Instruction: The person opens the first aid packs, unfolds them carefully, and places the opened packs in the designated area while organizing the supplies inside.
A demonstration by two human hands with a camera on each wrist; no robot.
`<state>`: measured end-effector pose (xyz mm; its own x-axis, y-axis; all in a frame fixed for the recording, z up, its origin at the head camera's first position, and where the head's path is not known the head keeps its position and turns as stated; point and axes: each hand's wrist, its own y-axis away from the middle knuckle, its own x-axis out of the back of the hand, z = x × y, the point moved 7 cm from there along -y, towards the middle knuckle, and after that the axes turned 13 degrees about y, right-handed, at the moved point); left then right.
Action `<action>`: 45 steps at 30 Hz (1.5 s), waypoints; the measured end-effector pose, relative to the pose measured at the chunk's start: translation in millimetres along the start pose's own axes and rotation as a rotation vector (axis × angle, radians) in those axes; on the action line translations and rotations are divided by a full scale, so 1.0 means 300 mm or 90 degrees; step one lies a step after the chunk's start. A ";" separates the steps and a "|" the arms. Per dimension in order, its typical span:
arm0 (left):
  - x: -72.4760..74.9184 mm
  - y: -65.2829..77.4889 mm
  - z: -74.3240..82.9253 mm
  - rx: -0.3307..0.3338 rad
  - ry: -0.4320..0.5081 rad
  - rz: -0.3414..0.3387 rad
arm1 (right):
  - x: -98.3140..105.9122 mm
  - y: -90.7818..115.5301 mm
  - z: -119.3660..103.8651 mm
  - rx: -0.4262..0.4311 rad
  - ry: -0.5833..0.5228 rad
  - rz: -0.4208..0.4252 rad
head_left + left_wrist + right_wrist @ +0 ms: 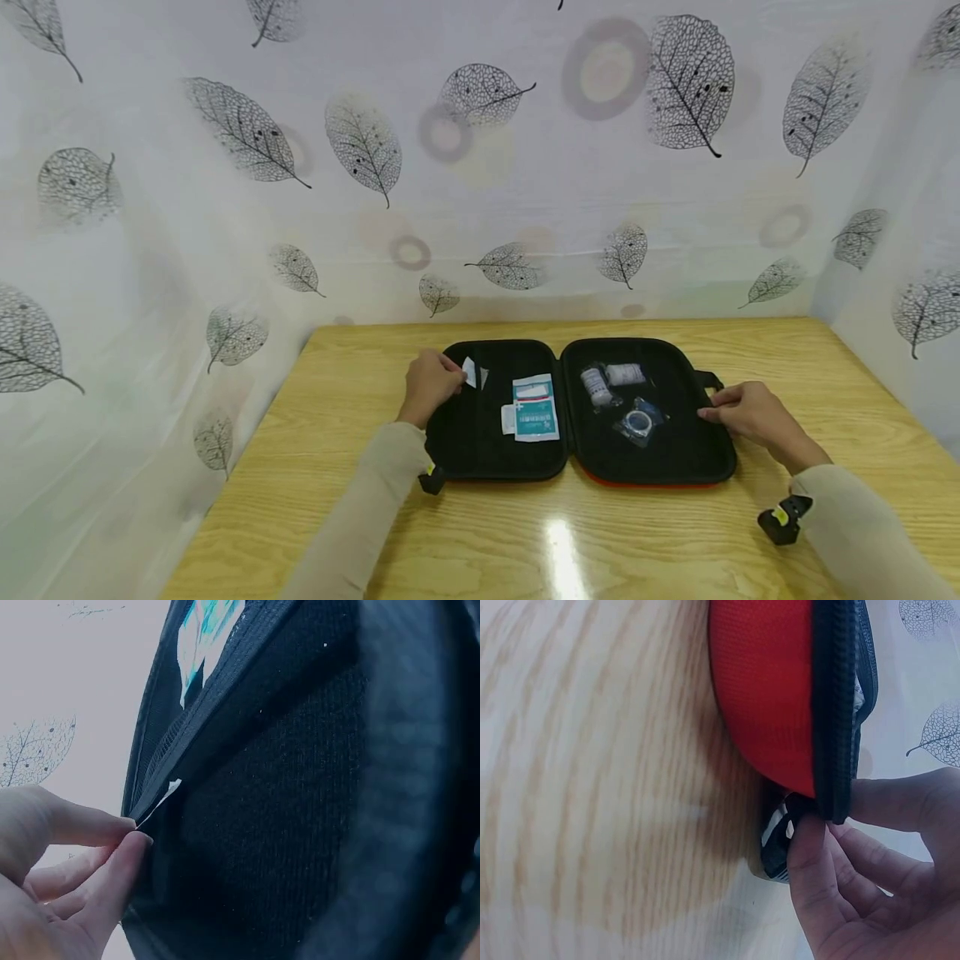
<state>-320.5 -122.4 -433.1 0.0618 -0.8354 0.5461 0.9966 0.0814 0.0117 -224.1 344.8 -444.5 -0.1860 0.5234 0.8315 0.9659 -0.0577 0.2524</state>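
A zip case (480, 454) with a black lining lies spread on the table, its red outer shell (769, 690) showing in the right wrist view. My left hand (431, 387) pinches a small white packet (469, 372) between thumb and fingers at the left half's far-left part. In the left wrist view that packet shows edge-on, partly tucked against a mesh pocket edge (161, 757). My right hand (757, 412) grips the right half's rim near the black handle (708, 380), thumb and fingers on either side of the zip edge (832, 735).
A teal-and-white packet (536, 418) lies in the left half, overlapping a small white packet (508, 419). In the right half are two wrapped bandage rolls (596, 386) and a tape roll in clear wrap (639, 423). Leaf-patterned curtain (480, 167) stands behind the wooden table (360, 367).
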 end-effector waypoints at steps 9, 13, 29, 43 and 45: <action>-0.032 0.011 0.009 -0.012 -0.031 -0.066 | 0.002 0.006 -0.002 0.004 0.002 -0.002; -0.056 0.015 0.015 -0.027 -0.036 -0.093 | 0.001 0.006 -0.001 0.005 0.001 0.002; -0.047 0.038 0.059 -0.088 -0.061 -0.082 | -0.003 0.005 0.000 0.013 -0.001 0.003; -0.169 0.086 0.126 -0.071 -0.044 -0.193 | -0.002 0.006 0.001 0.006 -0.009 0.003; -0.193 0.088 0.119 -0.058 -0.047 -0.204 | -0.002 0.006 0.001 0.004 -0.012 0.004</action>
<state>-299.7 -52.5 -434.6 -0.2559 -0.7688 0.5861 0.9657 -0.2305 0.1194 -222.2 344.6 -444.6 -0.1766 0.5385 0.8239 0.9682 -0.0556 0.2439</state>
